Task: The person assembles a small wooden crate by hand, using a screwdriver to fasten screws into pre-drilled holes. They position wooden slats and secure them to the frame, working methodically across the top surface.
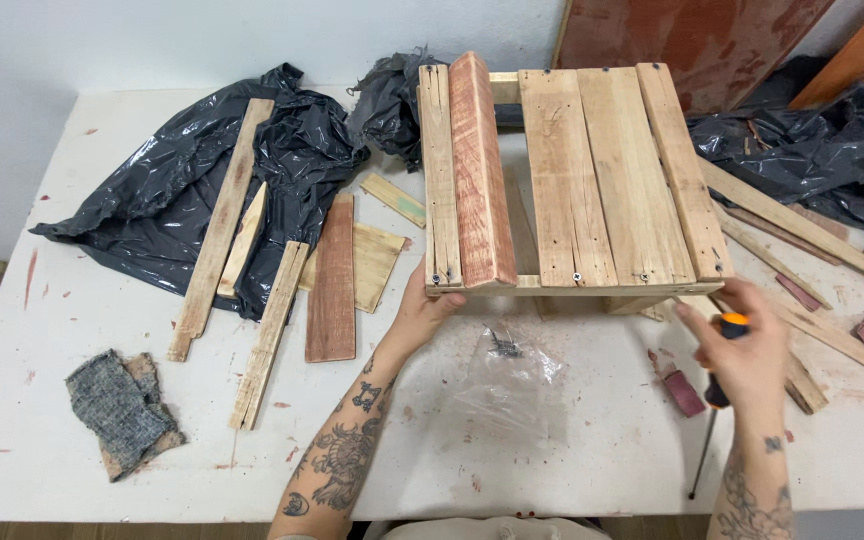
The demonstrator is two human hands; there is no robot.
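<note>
On the table, left hand (422, 310) grips the slatted crate (567, 180); right hand (747, 350) clasps a screwdriver (712, 420).

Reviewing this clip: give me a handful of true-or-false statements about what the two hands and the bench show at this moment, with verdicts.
1. The left hand grips the near edge of the slatted pale-wood panel. True.
2. The right hand holds a hammer. False: it holds an orange-and-black-handled screwdriver, shaft pointing toward the person.
3. A reddish plank lies tilted on the panel beside its leftmost slat. True.
4. The clear plastic bag with dark screws sits on top of the panel. False: it lies on the white worktable, between the two forearms.
5. A crumpled black plastic sheet lies at the table's left with loose wooden strips on it. True.
</note>
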